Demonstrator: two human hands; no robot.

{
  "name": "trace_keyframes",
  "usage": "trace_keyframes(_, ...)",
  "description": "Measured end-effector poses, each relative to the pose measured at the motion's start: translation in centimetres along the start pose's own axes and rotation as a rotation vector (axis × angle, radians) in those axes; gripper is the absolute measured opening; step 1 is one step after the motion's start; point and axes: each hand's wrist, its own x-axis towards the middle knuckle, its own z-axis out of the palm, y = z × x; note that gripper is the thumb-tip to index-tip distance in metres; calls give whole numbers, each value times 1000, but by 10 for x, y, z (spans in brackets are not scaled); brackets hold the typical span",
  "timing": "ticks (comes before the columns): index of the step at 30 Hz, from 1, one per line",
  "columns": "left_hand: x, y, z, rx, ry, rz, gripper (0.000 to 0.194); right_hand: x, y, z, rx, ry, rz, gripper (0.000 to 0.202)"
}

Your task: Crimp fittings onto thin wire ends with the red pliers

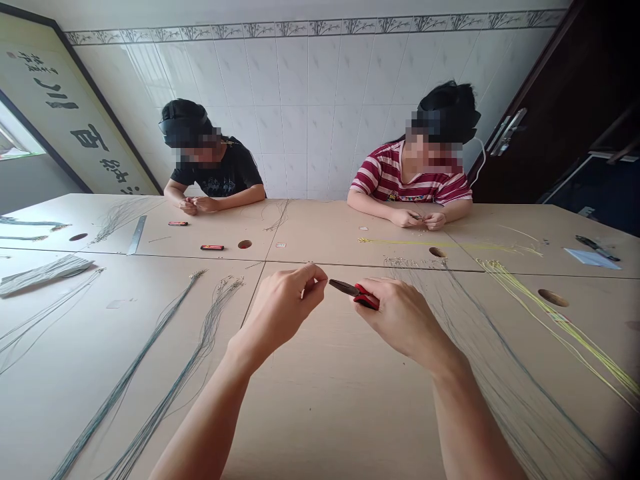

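My right hand (400,317) grips red-handled pliers (354,292), their dark jaws pointing left. The jaw tips reach close to the fingertips of my left hand (283,303). Thumb and forefinger of that hand are pinched together; whatever lies between them is too small to make out. Left of my forearms lie two bundles of grey-green cords (150,363) with small metal ends. To the right, thin grey cords (465,333) fan out toward the front, beside a bundle of yellow cords (565,320).
Across the table (330,400) sit two people, one in a black shirt (225,170), one in a striped shirt (385,173), both with hands on small work. A metal ruler (137,235), black-and-red lighters (212,247), a paper-wrapped bundle (45,273) and round holes (553,297) mark the tabletop.
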Motion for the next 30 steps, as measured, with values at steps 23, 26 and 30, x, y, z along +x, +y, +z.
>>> trace_keyframes(23,0,2,2,20,-27,7,15,0,0,-2,-33,-20,26,19)
trace_keyframes(26,1,0,2,16,-29,3,15,0,1,-2,-29,-15,25,19)
trace_keyframes(30,1,1,0,-36,-59,-37,12,0,3,-2,-14,-19,25,19)
